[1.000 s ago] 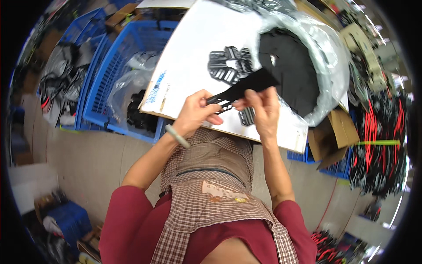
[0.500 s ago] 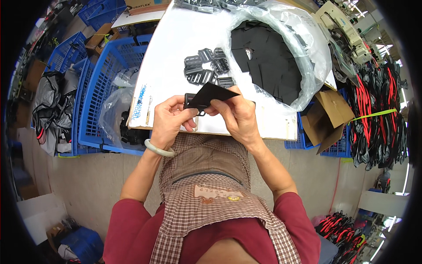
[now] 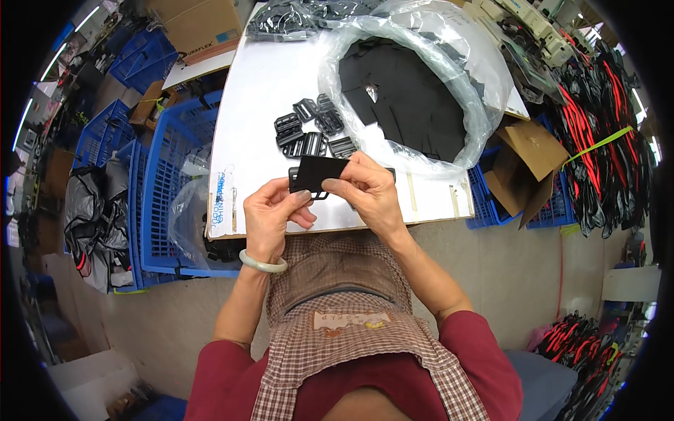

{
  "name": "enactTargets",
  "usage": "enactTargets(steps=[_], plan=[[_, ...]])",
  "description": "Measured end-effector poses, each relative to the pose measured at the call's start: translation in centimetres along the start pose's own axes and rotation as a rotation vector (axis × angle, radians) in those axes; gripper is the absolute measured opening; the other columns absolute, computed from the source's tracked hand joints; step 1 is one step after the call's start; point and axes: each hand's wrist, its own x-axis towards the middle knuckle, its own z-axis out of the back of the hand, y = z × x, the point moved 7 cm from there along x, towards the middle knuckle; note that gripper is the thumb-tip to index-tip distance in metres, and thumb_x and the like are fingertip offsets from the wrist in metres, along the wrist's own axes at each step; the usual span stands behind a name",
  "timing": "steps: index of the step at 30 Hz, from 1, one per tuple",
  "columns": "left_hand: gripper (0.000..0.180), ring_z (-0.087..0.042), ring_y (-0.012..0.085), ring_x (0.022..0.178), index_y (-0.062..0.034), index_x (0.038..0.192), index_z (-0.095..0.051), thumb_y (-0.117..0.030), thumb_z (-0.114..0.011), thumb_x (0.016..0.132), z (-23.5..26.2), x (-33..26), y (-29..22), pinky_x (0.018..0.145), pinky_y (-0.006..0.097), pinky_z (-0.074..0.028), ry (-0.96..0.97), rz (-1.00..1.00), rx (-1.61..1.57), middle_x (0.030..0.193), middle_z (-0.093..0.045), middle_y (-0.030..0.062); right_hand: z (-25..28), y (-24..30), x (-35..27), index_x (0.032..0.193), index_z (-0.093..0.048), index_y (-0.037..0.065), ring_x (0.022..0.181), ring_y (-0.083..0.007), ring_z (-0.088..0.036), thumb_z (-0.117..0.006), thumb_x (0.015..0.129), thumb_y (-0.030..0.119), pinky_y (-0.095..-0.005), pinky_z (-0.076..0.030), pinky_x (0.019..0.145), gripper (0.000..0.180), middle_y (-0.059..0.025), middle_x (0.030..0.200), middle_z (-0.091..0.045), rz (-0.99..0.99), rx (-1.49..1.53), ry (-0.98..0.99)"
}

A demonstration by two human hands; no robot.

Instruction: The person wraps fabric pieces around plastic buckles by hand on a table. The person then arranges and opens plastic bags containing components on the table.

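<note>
My left hand (image 3: 269, 216) pinches a black plastic strap buckle (image 3: 293, 173) by its left side, thumb on top. My right hand (image 3: 373, 195) grips a flat, dark rectangular piece (image 3: 320, 170), which lies across the buckle and covers most of it. Whether the piece passes through a slot is hidden. A small dark edge also shows beyond the right hand's knuckles; what it belongs to is unclear. Just past my hands, several loose black buckles (image 3: 307, 144) lie on the white tabletop (image 3: 253, 105).
A clear plastic bag (image 3: 483, 133) with a rolled rim holds many flat black pieces (image 3: 404, 91) on the table's right. Blue crates (image 3: 158, 203) stand at the left. An open carton (image 3: 523, 161) and hanging black-and-red straps (image 3: 597, 154) are at the right.
The dark piece has turned from a slant to nearly level over the buckle. Both hands stay close together around it. The whole view has shifted slightly.
</note>
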Motion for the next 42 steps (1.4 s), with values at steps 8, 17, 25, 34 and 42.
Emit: enactTargets(steps=[8, 17, 25, 34, 42], plan=[[0.020, -0.064, 0.0127, 0.063, 0.0083, 0.101, -0.062, 0.007, -0.061, 0.081, -1.0, 0.2, -1.0, 0.056, 0.023, -0.054, -0.020, -0.233, 0.133, 0.078, -0.065, 0.0097, -0.9, -2.2, -2.0, 0.061, -0.055, 0.006, 0.047, -0.0007, -0.031, -0.066, 0.085, 0.016, -0.0189, -0.021, 0.042, 0.028, 0.0077, 0.052, -0.041, -0.487, 0.496, -0.041], [0.022, -0.061, 0.0103, 0.073, 0.0059, 0.101, -0.064, 0.010, -0.061, 0.079, -1.1, 0.0, -1.5, 0.063, 0.022, -0.052, -0.007, -0.422, 0.330, 0.084, -0.064, 0.0065, 0.7, -1.6, -2.1, 0.060, -0.053, 0.005, 0.052, -0.0004, -0.031, -0.065, 0.086, 0.015, -0.0201, -0.023, 0.045, 0.031, 0.0078, 0.055, -0.040, -0.385, 0.384, -0.171], [0.023, -0.059, 0.0086, 0.074, 0.0048, 0.102, -0.064, 0.009, -0.062, 0.079, -1.6, -0.1, -1.5, 0.066, 0.020, -0.049, 0.034, -0.417, 0.288, 0.084, -0.063, 0.0046, 1.2, -1.3, -2.1, 0.059, -0.053, 0.004, 0.052, -0.0005, -0.030, -0.065, 0.085, 0.013, -0.0205, -0.023, 0.045, 0.030, 0.0082, 0.054, -0.039, -0.397, 0.361, -0.176], [0.024, -0.057, 0.0078, 0.071, 0.0045, 0.101, -0.064, 0.008, -0.063, 0.077, -1.9, 0.0, -1.5, 0.064, 0.021, -0.048, 0.037, -0.430, 0.314, 0.081, -0.061, 0.0047, 2.1, -0.9, -2.0, 0.058, -0.051, 0.002, 0.052, -0.0006, -0.031, -0.065, 0.081, 0.010, -0.0210, -0.024, 0.044, 0.029, 0.0070, 0.053, -0.040, -0.334, 0.248, -0.258], [0.024, -0.057, 0.0088, 0.071, 0.0036, 0.099, -0.064, 0.009, -0.062, 0.075, -2.2, 0.2, -1.5, 0.064, 0.021, -0.048, 0.070, -0.446, 0.355, 0.080, -0.062, 0.0056, 2.4, -1.0, -1.8, 0.059, -0.052, 0.005, 0.049, -0.0002, -0.032, -0.065, 0.082, 0.009, -0.0198, -0.023, 0.043, 0.026, 0.0073, 0.054, -0.042, -0.319, 0.201, -0.194]])
